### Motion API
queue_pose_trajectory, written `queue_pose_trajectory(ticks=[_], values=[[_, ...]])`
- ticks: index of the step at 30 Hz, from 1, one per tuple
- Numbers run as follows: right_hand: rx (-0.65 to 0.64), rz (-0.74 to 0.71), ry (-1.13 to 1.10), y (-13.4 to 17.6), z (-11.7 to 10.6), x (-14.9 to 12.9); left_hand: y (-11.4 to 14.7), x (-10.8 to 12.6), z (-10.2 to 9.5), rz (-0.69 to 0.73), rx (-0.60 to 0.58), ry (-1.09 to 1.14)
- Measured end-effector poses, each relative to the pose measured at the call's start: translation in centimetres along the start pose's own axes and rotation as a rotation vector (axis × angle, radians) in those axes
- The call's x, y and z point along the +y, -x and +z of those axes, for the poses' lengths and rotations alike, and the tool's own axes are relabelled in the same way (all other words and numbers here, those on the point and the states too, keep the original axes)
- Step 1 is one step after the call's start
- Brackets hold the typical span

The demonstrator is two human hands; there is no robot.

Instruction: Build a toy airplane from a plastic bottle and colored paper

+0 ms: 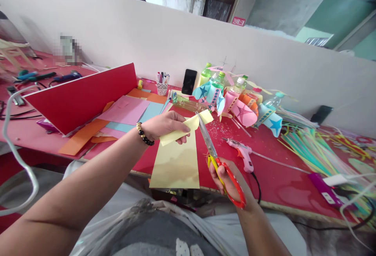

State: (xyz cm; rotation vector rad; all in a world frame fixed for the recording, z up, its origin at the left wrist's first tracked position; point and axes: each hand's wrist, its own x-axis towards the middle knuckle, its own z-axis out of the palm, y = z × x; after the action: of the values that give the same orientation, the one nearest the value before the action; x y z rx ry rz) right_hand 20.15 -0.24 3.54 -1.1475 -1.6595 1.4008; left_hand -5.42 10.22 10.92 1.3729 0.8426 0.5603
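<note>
Between the thumb and fingers of my left hand (pixel 169 126) is a strip of pale yellow paper (pixel 192 124), held above the table. In my right hand (pixel 227 177) is a pair of scissors (pixel 209 140) with one red and one yellow handle. Their blades meet the strip to the right of my left fingers; whether they cut through it I cannot tell. Below lies a larger yellow sheet (pixel 176 168) at the table's front edge, partly hidden by my left hand. A beaded bracelet (pixel 143 134) circles my left wrist.
On the red table (pixel 273 185), a pink glue gun (pixel 242 152) lies right of the scissors. Bottles decorated with coloured paper (pixel 235 95) stand behind. Coloured sheets (pixel 126 109) and a red panel (pixel 85 97) are left; thin strips (pixel 320 154) and a purple power strip (pixel 326 191) are right.
</note>
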Motion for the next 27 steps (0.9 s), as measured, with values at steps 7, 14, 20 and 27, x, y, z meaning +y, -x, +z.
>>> queue_pose_trajectory(ticks=[7, 14, 20, 27], values=[[0.001, -0.001, -0.035, 0.04, 0.17, -0.25, -0.15, 0.14, -0.02, 0.002, -0.022, 0.045], [0.018, 0.014, 0.010, 0.07, 0.08, -0.31, -0.19, 0.28, -0.17, -0.018, -0.031, 0.038], [0.020, 0.035, 0.048, 0.06, -0.03, -0.07, -0.26, 0.24, -0.39, -0.017, -0.035, -0.001], [0.023, 0.049, 0.054, 0.05, -0.22, -0.25, -0.23, 0.69, -0.66, -0.044, -0.056, -0.005]])
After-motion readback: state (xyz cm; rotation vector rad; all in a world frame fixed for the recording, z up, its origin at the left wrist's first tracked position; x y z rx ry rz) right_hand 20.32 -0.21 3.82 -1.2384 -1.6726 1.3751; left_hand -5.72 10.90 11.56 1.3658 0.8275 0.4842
